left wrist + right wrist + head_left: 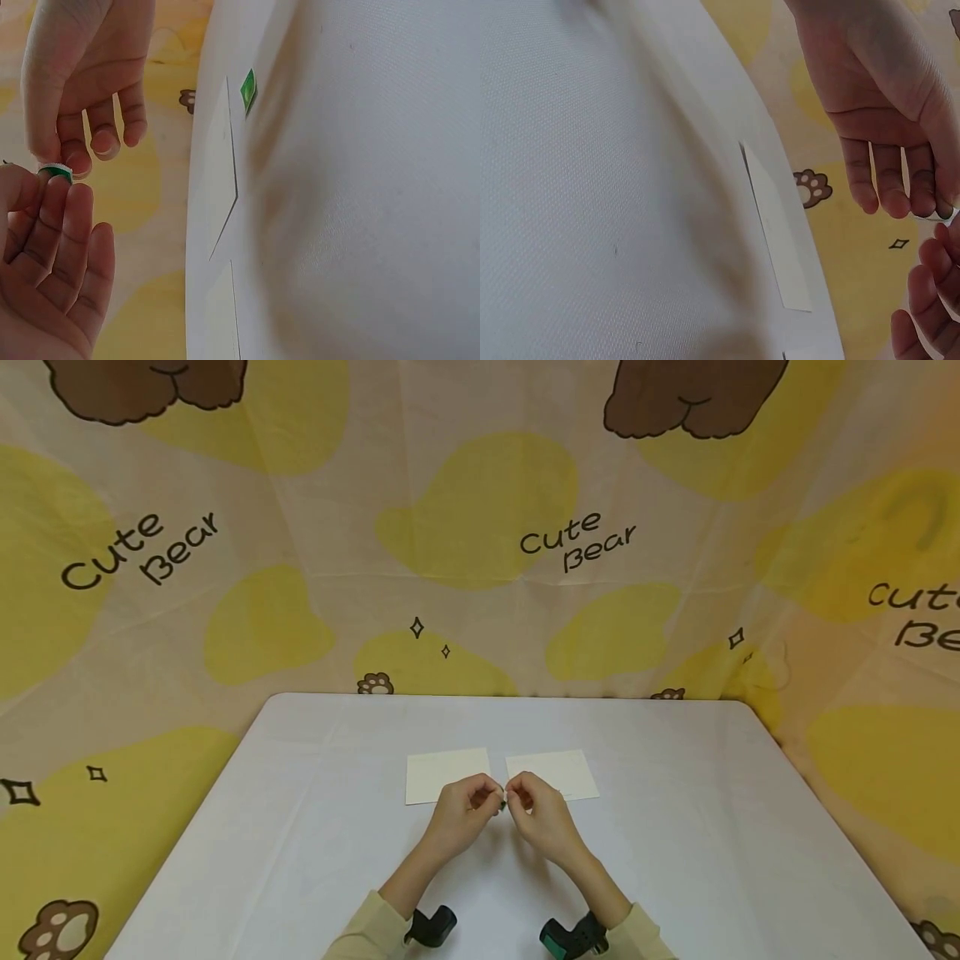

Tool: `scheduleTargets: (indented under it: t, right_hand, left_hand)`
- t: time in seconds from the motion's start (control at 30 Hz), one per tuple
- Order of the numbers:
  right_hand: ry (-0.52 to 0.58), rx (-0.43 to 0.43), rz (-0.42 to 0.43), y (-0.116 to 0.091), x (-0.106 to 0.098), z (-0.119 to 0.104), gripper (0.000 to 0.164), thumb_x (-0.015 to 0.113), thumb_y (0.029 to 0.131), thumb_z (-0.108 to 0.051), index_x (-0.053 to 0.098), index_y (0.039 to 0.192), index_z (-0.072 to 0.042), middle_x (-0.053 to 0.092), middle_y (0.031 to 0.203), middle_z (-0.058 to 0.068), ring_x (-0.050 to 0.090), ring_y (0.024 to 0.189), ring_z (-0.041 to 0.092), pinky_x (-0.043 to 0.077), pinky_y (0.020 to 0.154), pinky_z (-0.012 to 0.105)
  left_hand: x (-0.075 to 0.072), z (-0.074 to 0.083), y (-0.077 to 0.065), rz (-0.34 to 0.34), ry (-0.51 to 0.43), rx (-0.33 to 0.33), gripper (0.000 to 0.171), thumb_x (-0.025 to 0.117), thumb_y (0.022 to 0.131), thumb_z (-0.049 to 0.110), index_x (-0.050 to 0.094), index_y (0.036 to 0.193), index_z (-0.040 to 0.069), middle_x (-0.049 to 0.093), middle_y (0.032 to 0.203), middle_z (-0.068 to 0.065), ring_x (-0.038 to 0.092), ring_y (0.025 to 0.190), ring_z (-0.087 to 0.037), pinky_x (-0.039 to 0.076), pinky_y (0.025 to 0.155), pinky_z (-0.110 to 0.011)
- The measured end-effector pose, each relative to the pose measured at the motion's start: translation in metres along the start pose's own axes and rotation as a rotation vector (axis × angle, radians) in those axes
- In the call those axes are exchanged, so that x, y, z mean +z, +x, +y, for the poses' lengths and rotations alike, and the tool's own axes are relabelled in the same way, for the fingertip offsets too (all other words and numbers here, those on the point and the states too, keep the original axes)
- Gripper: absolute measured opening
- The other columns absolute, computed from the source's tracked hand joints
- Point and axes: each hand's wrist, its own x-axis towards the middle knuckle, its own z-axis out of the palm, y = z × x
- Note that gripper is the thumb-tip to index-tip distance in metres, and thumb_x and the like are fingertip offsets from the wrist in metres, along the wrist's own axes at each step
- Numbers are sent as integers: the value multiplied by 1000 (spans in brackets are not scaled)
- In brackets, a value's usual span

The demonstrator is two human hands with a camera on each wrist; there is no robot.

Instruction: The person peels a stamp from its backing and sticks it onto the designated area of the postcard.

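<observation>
Both hands meet in the air over the white table, thumbs and fingertips close together. My left hand (pixel 467 810) pinches a small green stamp-like piece (pixel 58 173) with a toothed white edge. At its upper edge in the left wrist view, the thumb and fingertips of my right hand (pixel 542 814) grip the piece too. In the right wrist view, a thin pale edge shows between the left hand (pixel 892 90) and the right hand (pixel 934 292). A green diamond-shaped piece (pixel 249 92) lies on the table; the head view does not show it.
Behind the hands, two cream cards lie side by side, a left card (pixel 442 768) and a right card (pixel 558 772). The white table (pixel 225 877) ends at a patterned cloth backdrop (pixel 480 610). Each wrist wears a black camera mount (pixel 432 928).
</observation>
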Motion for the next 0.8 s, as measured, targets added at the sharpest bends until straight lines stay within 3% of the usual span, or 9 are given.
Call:
scheduleTargets:
  t: [0.57, 0.8]
  right_hand:
    - [-8, 0, 40, 0, -3, 3, 13, 58, 82, 1, 59, 79, -11, 52, 70, -11, 49, 64, 3, 46, 60, 20]
    - [-19, -17, 58, 0, -3, 5, 14, 59, 81, 1, 58, 79, -12, 51, 69, -11, 48, 63, 2, 46, 59, 20]
  left_hand:
    - [-2, -5, 0, 37, 18, -7, 11, 56, 83, -6, 63, 78, 1, 65, 73, -15, 59, 64, -16, 48, 57, -19]
    - [-3, -7, -1, 43, 27, -8, 9, 56, 83, -6, 63, 79, -2, 65, 73, -15, 59, 64, -17, 47, 57, -18]
